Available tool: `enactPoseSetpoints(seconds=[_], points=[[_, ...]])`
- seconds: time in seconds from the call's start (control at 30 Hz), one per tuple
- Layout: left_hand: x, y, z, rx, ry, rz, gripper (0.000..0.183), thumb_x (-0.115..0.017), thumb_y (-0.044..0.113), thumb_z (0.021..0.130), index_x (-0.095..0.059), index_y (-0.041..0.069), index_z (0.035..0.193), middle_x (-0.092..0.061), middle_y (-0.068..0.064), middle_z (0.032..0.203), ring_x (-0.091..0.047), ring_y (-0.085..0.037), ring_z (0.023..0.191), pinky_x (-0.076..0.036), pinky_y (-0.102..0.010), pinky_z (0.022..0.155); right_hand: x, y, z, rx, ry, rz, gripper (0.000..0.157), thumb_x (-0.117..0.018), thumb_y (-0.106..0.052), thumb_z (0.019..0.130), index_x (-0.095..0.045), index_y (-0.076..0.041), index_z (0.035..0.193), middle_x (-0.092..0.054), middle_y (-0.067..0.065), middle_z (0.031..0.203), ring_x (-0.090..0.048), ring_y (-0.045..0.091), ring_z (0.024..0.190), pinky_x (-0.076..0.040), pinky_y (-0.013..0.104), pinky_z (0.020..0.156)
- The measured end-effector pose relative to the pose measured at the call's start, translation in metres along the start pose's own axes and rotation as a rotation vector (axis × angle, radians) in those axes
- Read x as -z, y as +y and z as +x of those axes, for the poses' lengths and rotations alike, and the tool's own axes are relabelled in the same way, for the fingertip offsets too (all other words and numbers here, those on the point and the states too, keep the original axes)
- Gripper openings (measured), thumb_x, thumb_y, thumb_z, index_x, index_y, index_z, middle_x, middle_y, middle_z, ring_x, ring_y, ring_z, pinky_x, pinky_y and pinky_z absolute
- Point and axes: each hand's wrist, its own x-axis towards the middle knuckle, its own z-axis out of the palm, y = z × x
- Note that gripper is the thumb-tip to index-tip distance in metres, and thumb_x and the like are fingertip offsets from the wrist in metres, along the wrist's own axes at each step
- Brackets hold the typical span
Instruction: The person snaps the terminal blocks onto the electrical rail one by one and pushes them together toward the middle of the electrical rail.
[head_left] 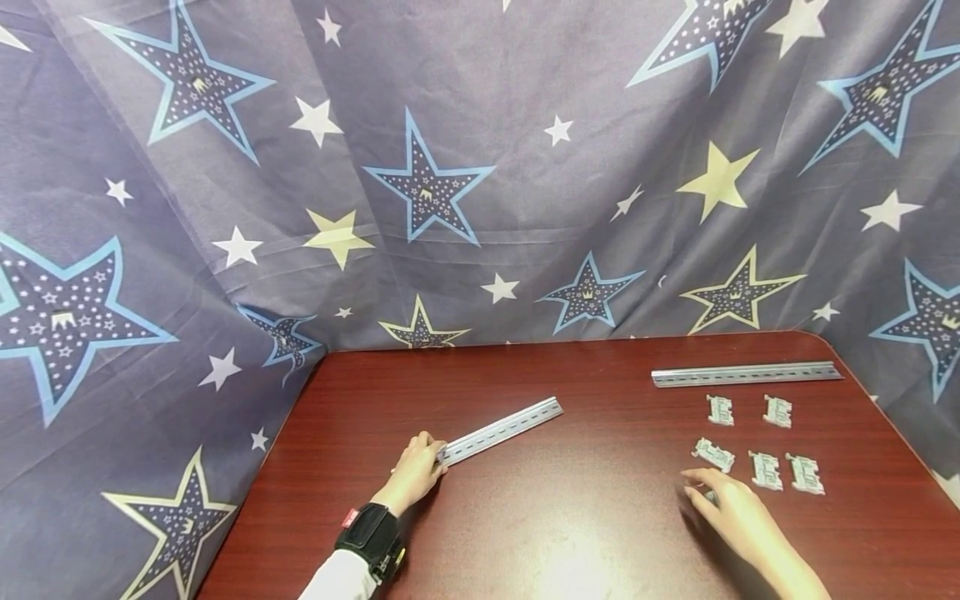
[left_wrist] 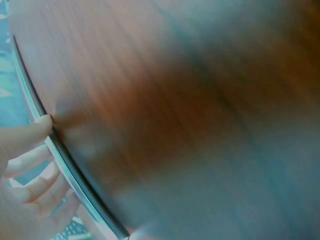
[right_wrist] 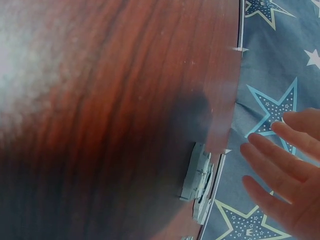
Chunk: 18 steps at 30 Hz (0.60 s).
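My left hand (head_left: 417, 468) grips the near left end of a slotted metal DIN rail (head_left: 501, 430), which slants up to the right over the table. In the left wrist view the thumb lies on one side of that rail (left_wrist: 80, 180) and the fingers on the other. At the right, my right hand (head_left: 723, 508) hovers low above the table with relaxed, spread fingers. Beneath it a grey piece (head_left: 711, 497) shows, mostly hidden by the hand. Just beyond the fingertips lies a tilted pale terminal block (head_left: 713, 455). The right wrist view shows a terminal block (right_wrist: 196, 172) apart from the fingers.
Beside the right hand lie more terminal blocks (head_left: 767, 471), several in two loose rows. Behind them a second DIN rail (head_left: 746, 375) lies near the far right edge of the reddish-brown table (head_left: 592, 500). A star-patterned curtain (head_left: 480, 208) hangs along the back and sides.
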Motion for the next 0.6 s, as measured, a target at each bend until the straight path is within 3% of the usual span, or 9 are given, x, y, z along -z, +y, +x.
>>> enactPoseSetpoints(seconds=[0.33, 0.6], points=[[-0.006, 0.018, 0.016, -0.104, -0.027, -0.018, 0.028, -0.071, 0.006, 0.068, -0.062, 0.000, 0.093, -0.048, -0.010, 0.082, -0.048, -0.025, 0.076, -0.041, -0.039, 0.062, 0.001, 0.001, 0.004, -0.007, -0.037, 0.016, 0.020, -0.061, -0.011, 0.080, -0.063, -0.003, 0.099, -0.063, 0.012, 0.097, -0.060, 0.029, 0.085, -0.044, 0.046, 0.074], [-0.012, 0.027, 0.028, -0.144, -0.054, -0.018, 0.028, -0.070, 0.008, 0.070, -0.062, 0.001, 0.095, -0.048, -0.007, 0.083, -0.047, -0.023, 0.077, -0.040, -0.037, 0.065, 0.001, -0.002, 0.011, 0.029, -0.031, 0.008, 0.019, -0.061, -0.009, 0.080, -0.063, -0.001, 0.097, -0.064, 0.012, 0.095, -0.059, 0.031, 0.089, -0.043, 0.046, 0.077]])
